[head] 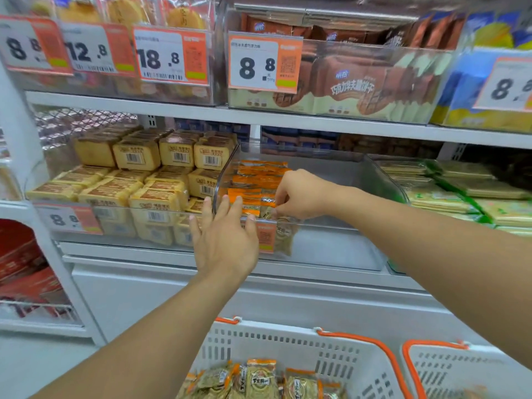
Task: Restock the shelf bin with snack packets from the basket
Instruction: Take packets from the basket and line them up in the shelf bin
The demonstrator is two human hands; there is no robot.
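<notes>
Orange packets (253,180) in clear bin (331,226)

There is only one view, from the camera on my head. It faces the store shelf (259,116) straight ahead and tilts down, close enough that my forearms fill the lower frame. The clear bin (331,226) sits near the centre; the white basket (288,347) lies at the bottom edge.
</notes>
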